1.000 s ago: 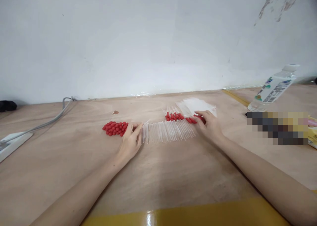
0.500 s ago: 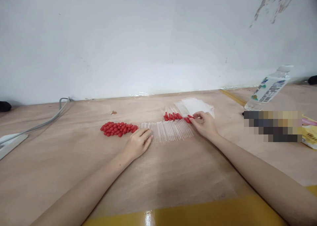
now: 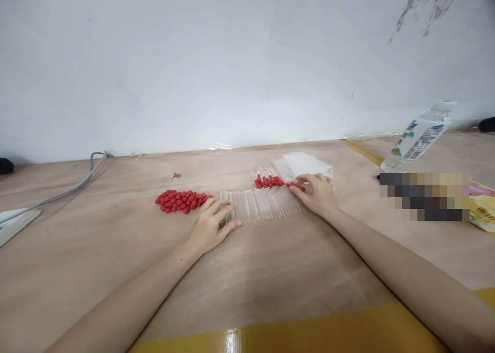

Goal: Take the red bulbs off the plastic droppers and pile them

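A row of clear thin tubes (image 3: 266, 204) lies side by side on the table. At the row's left end, my left hand (image 3: 212, 223) rests with thumb and fingers apart, its fingertips over the tubes. A heap of small red rounded pieces (image 3: 180, 202) sits just left of that hand. Behind the row, several red pieces (image 3: 269, 181) stick out beside thin clear sticks (image 3: 261, 171). At the right end, my right hand (image 3: 317, 194) has its thumb and fingers spread around a few red pieces (image 3: 297, 187); they touch or nearly touch them.
White sheets or bags (image 3: 303, 164) lie behind my right hand. A tilted clear bottle (image 3: 419, 139) is at the right, near a pixelated area and a yellow packet (image 3: 483, 212). A grey cable (image 3: 77, 188) runs at the left. Yellow tape (image 3: 309, 332) crosses the front.
My left hand's thumb and fingers have spread apart. The red piece pinched by my right hand has come down beside the others at the right end, and those fingers have parted.
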### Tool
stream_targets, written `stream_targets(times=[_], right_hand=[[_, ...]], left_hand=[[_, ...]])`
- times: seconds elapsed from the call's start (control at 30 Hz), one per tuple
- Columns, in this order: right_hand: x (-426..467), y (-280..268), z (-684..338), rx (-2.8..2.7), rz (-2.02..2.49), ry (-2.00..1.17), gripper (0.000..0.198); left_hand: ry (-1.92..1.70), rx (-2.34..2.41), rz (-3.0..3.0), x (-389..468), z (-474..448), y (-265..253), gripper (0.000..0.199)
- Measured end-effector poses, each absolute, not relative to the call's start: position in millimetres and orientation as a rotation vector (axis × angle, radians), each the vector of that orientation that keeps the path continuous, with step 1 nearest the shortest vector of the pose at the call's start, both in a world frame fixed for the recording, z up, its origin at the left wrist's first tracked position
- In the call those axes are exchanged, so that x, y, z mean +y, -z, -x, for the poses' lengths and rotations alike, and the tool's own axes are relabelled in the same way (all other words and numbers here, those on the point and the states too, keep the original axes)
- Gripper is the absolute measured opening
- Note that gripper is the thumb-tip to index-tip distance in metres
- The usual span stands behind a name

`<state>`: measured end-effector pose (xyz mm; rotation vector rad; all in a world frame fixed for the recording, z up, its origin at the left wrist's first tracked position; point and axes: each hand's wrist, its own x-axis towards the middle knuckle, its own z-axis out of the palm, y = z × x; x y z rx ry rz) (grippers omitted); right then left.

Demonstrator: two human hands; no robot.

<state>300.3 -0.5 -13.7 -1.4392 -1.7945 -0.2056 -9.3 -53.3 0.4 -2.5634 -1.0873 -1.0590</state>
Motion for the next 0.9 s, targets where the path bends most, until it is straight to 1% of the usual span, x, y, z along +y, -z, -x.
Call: stream_targets(times=[0.1,0.23,0.57,0.9], right_hand=[[-1.8,12.1,-300.9,-1.757,1.441,0.194,0.023],[-0.4,11.2,-302.6,-1.717,1.473,0.157,0.019],[2.8,14.0,-306.4,-1.688,1.503,-0.005,0.023],[3.5,18.4,-306.7,-1.735,1.507,0.055,0.026]], left_hand=[[1.066,-1.113,2.582,-56.4,10.7,-0.4,0.025],[1.056,-1.132,2.608,-56.6,11.3,1.1,0.024],[1.056,-1.142,2.636,-56.7,11.3,-0.1,0.024],[1.042,-1.137,2.624,-56.8,10.7,-0.3,0.024]])
